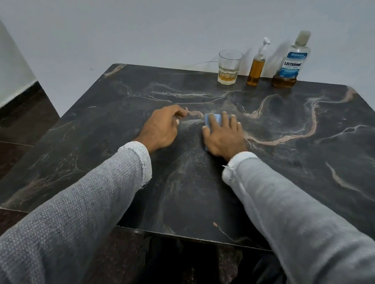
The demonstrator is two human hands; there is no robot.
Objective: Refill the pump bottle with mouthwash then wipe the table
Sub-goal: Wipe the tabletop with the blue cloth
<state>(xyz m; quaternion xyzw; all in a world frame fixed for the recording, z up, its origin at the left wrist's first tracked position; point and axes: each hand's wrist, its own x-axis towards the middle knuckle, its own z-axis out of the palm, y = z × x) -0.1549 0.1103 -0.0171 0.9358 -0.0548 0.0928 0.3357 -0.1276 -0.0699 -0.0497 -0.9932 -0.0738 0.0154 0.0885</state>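
My right hand [224, 138] lies flat with straight fingers on a blue cloth [213, 119], pressing it against the dark marble table [296, 181] near its middle. Most of the cloth is hidden under the palm. My left hand [160, 127] rests on the tabletop just left of the cloth, fingers loosely curled and holding nothing. At the far edge stand the pump bottle [257, 65] with amber liquid and, to its right, the capped Listerine mouthwash bottle [291, 60] with a little amber liquid at the bottom.
A clear glass [228, 67] with a small amount of amber liquid stands left of the pump bottle, at the far edge. A grey wall rises behind the table. Dark floor lies to the left of the table.
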